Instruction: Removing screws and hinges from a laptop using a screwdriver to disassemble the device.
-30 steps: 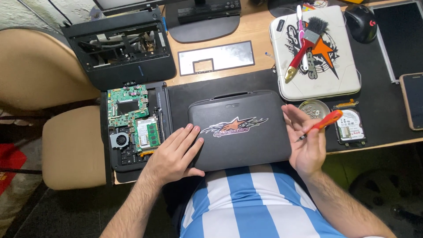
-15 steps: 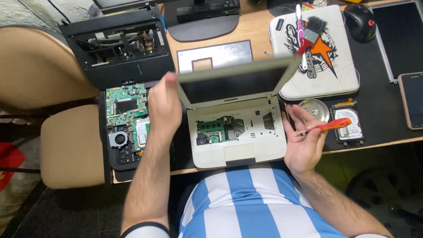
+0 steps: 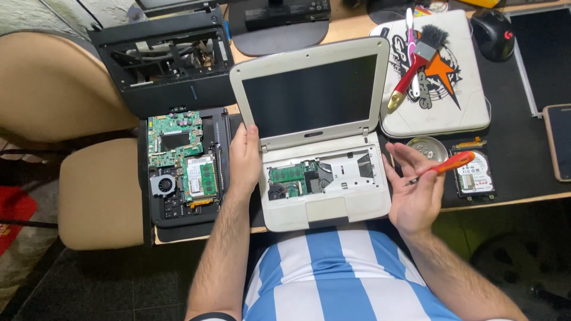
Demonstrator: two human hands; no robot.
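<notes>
The white laptop [image 3: 315,142], keyboard gone and board bare, now stands fully open, left hand [image 3: 245,156] fingers gripping its left edge, right hand [image 3: 416,190] fingers pinching an orange screwdriver [image 3: 446,165] beside it.

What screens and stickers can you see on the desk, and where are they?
Laptop screen: middle, lid open, dark rectangle in a white frame.
Sticker: on the white closed laptop at upper right, black lettering with an orange star.
Hard drive label: right, beside the right hand, white rectangle.
Phone: far right edge, dark screen.
Dark panel: top right, black rectangle, pale frame.
</notes>
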